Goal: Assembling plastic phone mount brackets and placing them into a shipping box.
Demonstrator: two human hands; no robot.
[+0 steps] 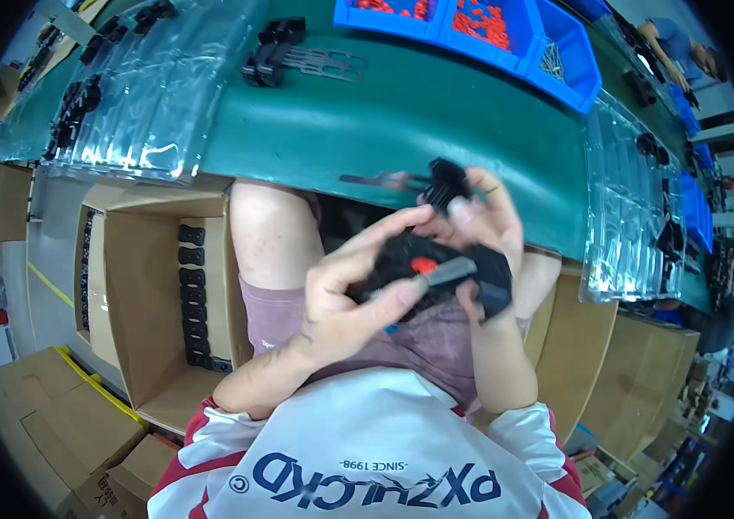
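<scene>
both hands working at frame centre, over lap. left hand [345,298] gripping black plastic part [436,268] with red insert [423,265], thumb pinning grey metal strip [445,275] flat against it. right hand [479,233] clasping part's far end, bracing it, fingers also pinching small black piece [446,183]. green bench [401,130] above, blue bins [557,52] upper right, open carton [150,285] at left.

Bright, glare on plastic trays [133,130], fisheye-bent edges

left hand [345,298]: fingers curled, thumb extended, gripping | right hand [479,229]: fingers bent, clasping | forearms: raised, converging over lap
</scene>
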